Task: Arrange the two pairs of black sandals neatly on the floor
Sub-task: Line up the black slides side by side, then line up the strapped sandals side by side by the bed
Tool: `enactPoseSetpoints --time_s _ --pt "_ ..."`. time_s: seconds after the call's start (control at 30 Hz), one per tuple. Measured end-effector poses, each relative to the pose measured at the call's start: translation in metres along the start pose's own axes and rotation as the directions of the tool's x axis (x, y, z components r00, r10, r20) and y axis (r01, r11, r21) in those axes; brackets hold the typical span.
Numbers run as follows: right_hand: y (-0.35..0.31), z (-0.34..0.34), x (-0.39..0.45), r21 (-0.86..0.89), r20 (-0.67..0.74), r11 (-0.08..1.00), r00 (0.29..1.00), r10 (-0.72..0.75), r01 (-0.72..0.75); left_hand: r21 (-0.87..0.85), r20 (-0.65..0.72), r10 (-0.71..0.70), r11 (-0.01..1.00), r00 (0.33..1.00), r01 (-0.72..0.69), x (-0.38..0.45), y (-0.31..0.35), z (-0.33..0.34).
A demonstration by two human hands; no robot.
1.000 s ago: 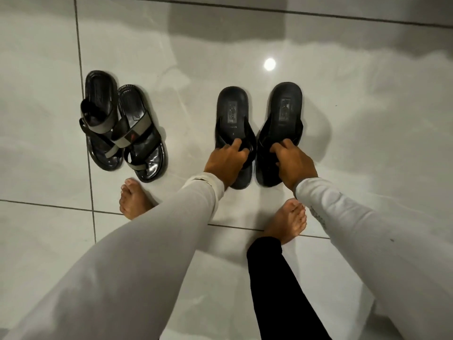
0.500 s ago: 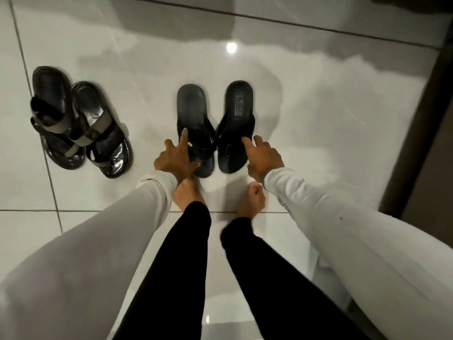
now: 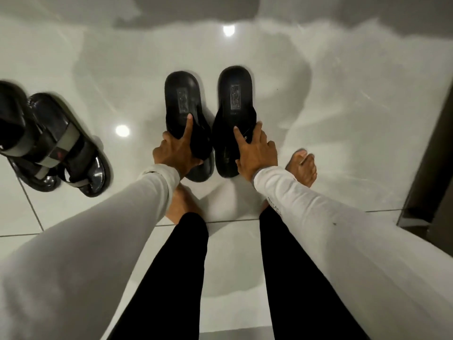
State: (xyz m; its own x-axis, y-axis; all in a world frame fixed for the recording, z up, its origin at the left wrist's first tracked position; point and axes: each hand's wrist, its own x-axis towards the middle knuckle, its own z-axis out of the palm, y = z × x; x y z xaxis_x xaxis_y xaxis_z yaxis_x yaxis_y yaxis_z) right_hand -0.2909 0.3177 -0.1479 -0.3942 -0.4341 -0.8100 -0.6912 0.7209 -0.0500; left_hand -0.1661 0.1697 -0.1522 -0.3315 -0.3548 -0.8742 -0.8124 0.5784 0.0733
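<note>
Two plain black sandals stand side by side on the glossy white floor, heels away from me. My left hand (image 3: 175, 150) grips the strap of the left sandal (image 3: 182, 99), index finger stretched along its footbed. My right hand (image 3: 255, 149) grips the strap of the right sandal (image 3: 235, 92) in the same way. The second pair, black with grey straps (image 3: 61, 146), lies at the left edge, one sandal overlapping the other and partly cut off by the frame.
My bare feet stand just behind the held sandals, the right foot (image 3: 302, 168) beside the right sandal. A dark door frame or cabinet edge (image 3: 431, 155) rises at the right. Tile joints cross the floor near my feet.
My hands were lifted off the plain sandals half a second ago; now both are closed on the straps again. The view has dropped closer and shifted right.
</note>
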Motion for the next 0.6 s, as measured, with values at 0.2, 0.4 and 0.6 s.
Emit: enactPoseSetpoints --time_s 0.2,0.4,0.6 --pt "0.052 -0.026 0.01 0.025 0.001 0.999 1.0 0.028 -0.028 0.033 -0.007 0.033 0.999 0.999 -0.033 0.008 0.061 -0.015" --pt "0.126 -0.063 0.027 -0.001 0.009 0.998 0.998 0.056 -0.056 0.026 -0.022 0.078 0.997 0.997 -0.077 0.024 0.141 -0.032" --pt "0.185 -0.091 0.041 -0.026 0.007 0.995 0.995 0.096 -0.096 0.061 -0.058 0.123 0.991 0.991 -0.119 0.042 0.206 -0.05"
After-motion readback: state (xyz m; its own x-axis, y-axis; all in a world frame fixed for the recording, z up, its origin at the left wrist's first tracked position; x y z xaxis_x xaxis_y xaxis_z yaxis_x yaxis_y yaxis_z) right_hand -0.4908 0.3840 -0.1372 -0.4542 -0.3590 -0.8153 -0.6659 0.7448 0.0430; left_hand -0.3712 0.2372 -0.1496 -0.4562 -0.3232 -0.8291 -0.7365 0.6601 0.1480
